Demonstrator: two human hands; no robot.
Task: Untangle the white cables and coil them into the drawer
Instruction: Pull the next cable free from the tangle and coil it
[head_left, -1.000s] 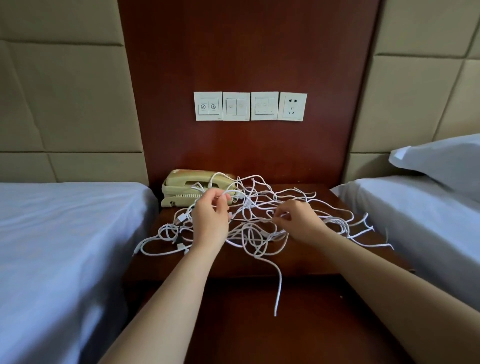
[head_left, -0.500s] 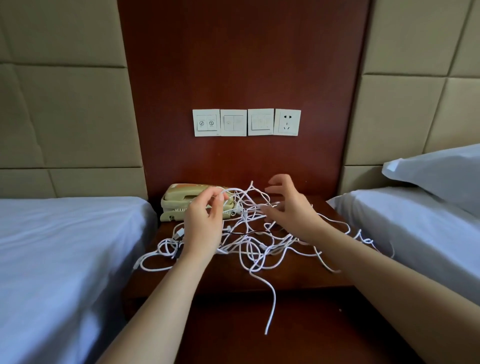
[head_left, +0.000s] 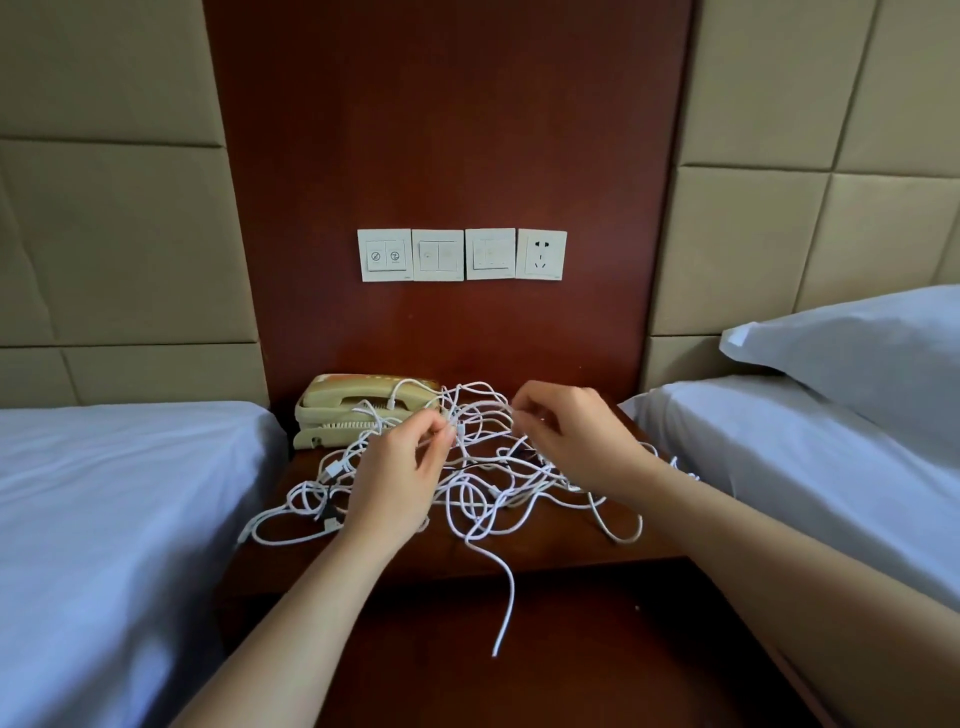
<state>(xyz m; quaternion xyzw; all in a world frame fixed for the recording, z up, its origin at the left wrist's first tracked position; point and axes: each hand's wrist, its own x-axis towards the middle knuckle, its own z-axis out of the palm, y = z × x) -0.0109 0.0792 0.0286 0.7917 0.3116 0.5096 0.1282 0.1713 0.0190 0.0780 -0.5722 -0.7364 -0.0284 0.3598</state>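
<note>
A tangle of white cables (head_left: 488, 483) lies spread over the dark wooden nightstand (head_left: 566, 551) between two beds. One loose cable end (head_left: 506, 603) hangs over the front edge. My left hand (head_left: 400, 478) is over the left half of the tangle, thumb and fingers pinched on a strand near a small plug. My right hand (head_left: 571, 436) hovers over the right half, fingertips pinched on another strand at the top of the pile. The nightstand's dark front (head_left: 467, 665) shows below; I cannot make out a drawer there.
A cream corded telephone (head_left: 343, 410) sits at the back left of the nightstand, with cable loops lying over it. Beds with pale sheets flank it, left bed (head_left: 114, 519) and right bed (head_left: 810, 467), a pillow (head_left: 857, 353) on the right. Wall switches and a socket (head_left: 462, 254) are above.
My right hand was spread open above the pile half a second ago and has closed its fingertips on a strand. My left hand has shifted slightly right, still pinching cable. The view tilted up.
</note>
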